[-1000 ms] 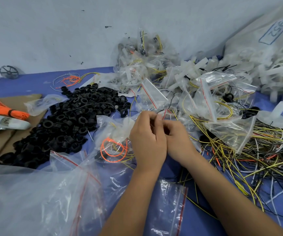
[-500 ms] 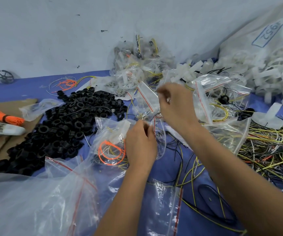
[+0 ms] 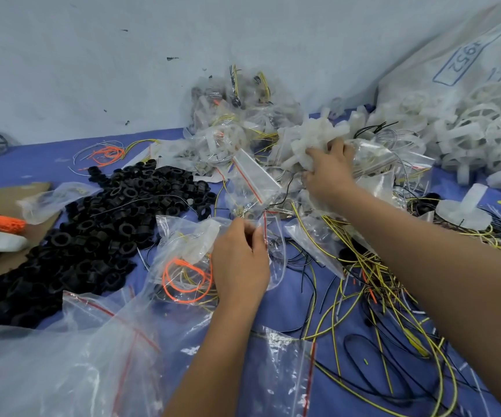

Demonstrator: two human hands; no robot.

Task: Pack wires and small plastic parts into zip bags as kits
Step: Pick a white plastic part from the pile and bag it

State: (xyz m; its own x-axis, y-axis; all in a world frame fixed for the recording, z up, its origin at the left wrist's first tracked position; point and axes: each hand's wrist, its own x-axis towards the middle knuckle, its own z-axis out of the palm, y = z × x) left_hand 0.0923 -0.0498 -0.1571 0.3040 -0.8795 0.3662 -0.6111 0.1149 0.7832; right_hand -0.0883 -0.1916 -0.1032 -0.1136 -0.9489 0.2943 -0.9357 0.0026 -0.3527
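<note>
- Head view: zip bag point(image 3: 273, 236) sits at centre of the blue table point(image 3: 47, 164), its red-striped mouth pinched by the left hand point(image 3: 240, 260); whether the mouth is parted cannot be told.
- Right hand point(image 3: 330, 170) reaches far right of centre, fingers curled into the white plastic parts point(image 3: 312, 142); whether one part is secured cannot be told.
- Loose wires point(image 3: 363, 284) lie tangled near right; black rings point(image 3: 107, 224) are heaped left; filled kits point(image 3: 237, 115) are stacked far against the wall.
- Spare empty bags point(image 3: 288, 371) lie near.
- Risk: interlocked white parts may lift as a clump, giving a miscount.
- Risk: a one-handed hold may let the bag mouth collapse, spilling the part among the wires.
</note>
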